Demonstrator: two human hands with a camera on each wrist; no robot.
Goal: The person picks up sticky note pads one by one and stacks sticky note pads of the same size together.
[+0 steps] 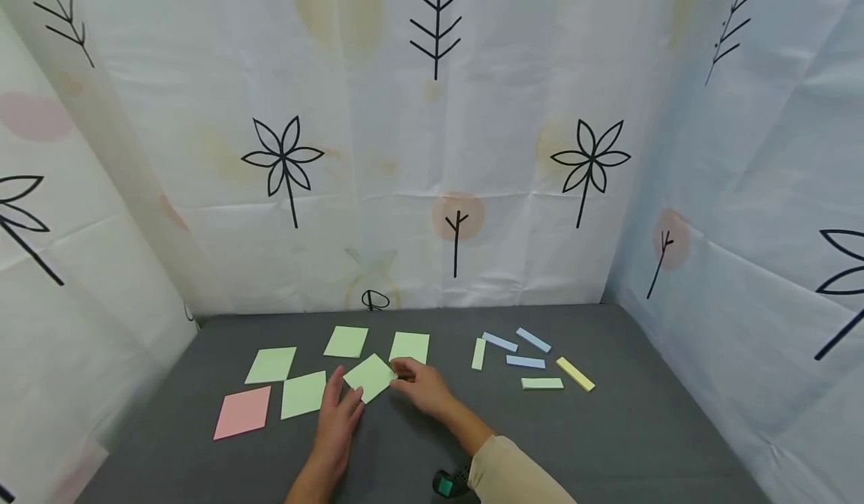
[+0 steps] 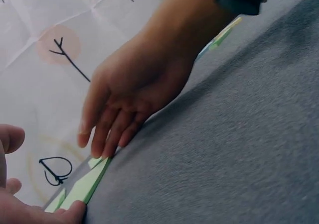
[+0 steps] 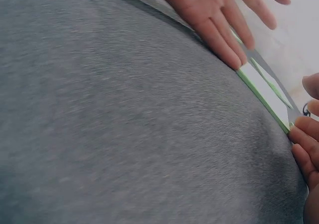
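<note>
In the head view a thin pale-green square tile (image 1: 369, 378) lies turned on its corner between the two hands. My left hand (image 1: 335, 418) has its fingers extended, with fingertips right at the tile's lower-left edge. From the other side my right hand (image 1: 424, 388) touches the right corner, its fingers loosely bent and pointing down. The left wrist view shows those right fingers (image 2: 113, 129) at the far end of the green tile (image 2: 87, 189). Just behind the right hand lies another green square (image 1: 409, 346), partly covered by the fingers.
More green squares (image 1: 304, 394) and a pink square (image 1: 243, 412) lie to the left. On the right are several small strips: blue (image 1: 526, 362), green (image 1: 542, 384) and yellow (image 1: 575, 374). A patterned white curtain (image 1: 378, 114) stands behind the grey table (image 1: 607, 444).
</note>
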